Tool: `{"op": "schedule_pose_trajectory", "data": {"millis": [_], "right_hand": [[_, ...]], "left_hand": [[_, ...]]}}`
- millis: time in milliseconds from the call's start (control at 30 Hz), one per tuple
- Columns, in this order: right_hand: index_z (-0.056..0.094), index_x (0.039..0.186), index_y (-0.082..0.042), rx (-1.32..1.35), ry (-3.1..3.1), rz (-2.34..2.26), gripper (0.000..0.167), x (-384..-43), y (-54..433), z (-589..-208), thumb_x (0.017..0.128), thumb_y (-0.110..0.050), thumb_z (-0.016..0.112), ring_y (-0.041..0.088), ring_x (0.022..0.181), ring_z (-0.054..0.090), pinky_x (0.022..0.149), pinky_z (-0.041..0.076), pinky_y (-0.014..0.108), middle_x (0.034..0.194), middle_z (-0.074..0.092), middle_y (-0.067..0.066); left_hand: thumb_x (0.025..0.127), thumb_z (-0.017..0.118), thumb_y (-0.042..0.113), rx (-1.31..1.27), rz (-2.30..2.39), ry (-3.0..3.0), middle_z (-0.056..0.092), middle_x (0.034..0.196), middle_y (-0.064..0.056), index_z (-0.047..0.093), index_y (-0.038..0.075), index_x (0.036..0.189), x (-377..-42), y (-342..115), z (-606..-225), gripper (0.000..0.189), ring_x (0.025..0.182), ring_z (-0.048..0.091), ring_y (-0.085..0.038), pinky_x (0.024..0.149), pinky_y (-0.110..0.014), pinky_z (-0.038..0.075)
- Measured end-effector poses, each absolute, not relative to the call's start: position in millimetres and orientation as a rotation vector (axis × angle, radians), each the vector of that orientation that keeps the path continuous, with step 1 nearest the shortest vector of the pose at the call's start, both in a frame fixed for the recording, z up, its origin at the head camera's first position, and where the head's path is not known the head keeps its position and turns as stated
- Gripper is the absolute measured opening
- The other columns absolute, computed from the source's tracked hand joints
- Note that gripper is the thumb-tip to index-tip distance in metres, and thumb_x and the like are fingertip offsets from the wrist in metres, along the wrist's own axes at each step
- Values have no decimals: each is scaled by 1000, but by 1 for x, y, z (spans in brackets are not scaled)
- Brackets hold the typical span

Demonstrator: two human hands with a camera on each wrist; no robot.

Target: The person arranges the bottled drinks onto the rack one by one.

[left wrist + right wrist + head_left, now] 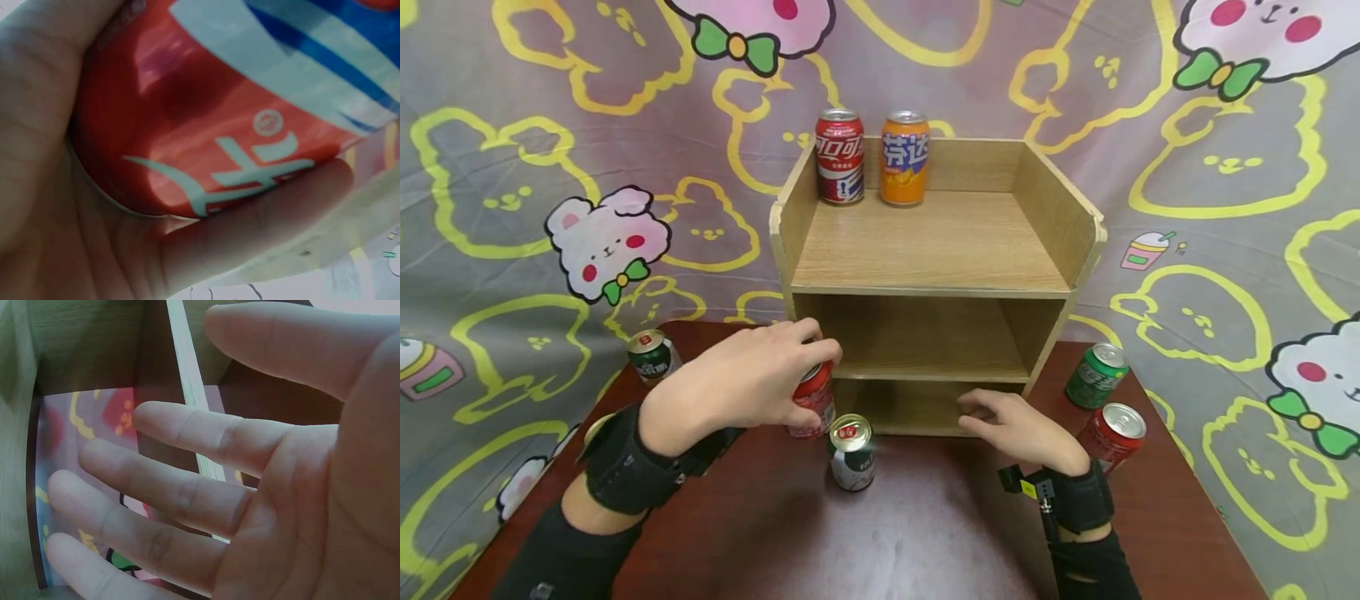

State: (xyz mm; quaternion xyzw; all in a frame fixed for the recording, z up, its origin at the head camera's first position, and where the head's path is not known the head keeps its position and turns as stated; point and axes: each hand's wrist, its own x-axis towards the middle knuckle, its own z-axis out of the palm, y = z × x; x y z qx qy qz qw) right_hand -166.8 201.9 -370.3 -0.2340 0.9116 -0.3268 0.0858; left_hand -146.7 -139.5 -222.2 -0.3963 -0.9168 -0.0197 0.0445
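Note:
My left hand (pixel 748 375) curls round a red cola can (pixel 811 406) at the front left of the wooden shelf (pixel 925 291). Red, white and blue print covers this can (pixel 181 94) in the left wrist view, where thumb and fingers wrap its sides. Just right of it, a small white-and-green can with a gold lid (pixel 852 454) stands upright on the table. My right hand (pixel 1018 429) holds nothing and hovers before the shelf's lowest level. Its fingers (pixel 169 487) are spread and nearly straight in the right wrist view.
On the shelf's top level stand a red cola can (pixel 840 158) and an orange can (pixel 905 160). A green can (pixel 1097 377) and a red can (pixel 1111 437) are on the dark table (pixel 925 542) at right. A dark green can (pixel 652 357) stands far left.

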Motion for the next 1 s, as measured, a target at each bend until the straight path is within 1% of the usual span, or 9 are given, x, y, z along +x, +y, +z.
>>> {"op": "schedule_pose_trajectory", "data": {"millis": [200,333,567,767,900,1000], "right_hand": [[59,122,-5,-698,2712,-971,39,-167,201,-369,95,-34,57,17,96,62,78,51,31,107,64,3],[58,122,-5,-707,2707,-972,40,-167,201,-369,95,-33,56,18,96,62,77,51,31,107,65,3],[58,123,-5,-716,2702,-971,41,-168,202,-371,96,-35,56,19,96,62,77,51,31,107,65,3],[58,124,-3,-723,2693,-971,42,-168,202,-374,96,-35,55,18,96,62,77,51,31,107,65,3],[58,124,-2,-725,2700,-962,43,-168,201,-374,96,-35,54,18,96,62,78,50,32,106,65,2],[58,123,-4,-728,2711,-952,41,-169,200,-373,96,-35,55,17,96,62,78,50,33,105,65,1]], "left_hand": [[66,84,44,-1254,-107,-2789,50,93,0,59,18,111,-152,-124,-199,57,73,54,-14,58,-27,47],[68,83,45,-1278,-132,-2801,50,95,1,59,19,114,-156,-115,-185,58,75,55,-13,60,-27,47],[70,81,43,-1306,-142,-2800,51,98,0,58,18,116,-164,-98,-158,57,82,54,-16,68,-30,48],[71,81,45,-1308,-118,-2790,51,96,1,57,18,112,-169,-87,-138,54,84,53,-15,67,-29,47],[71,80,46,-1287,-115,-2792,53,101,0,56,17,113,-171,-81,-125,57,89,52,-15,70,-30,48],[71,80,46,-1253,-128,-2807,53,103,-1,55,17,114,-174,-79,-117,57,91,52,-16,73,-31,49]]}}
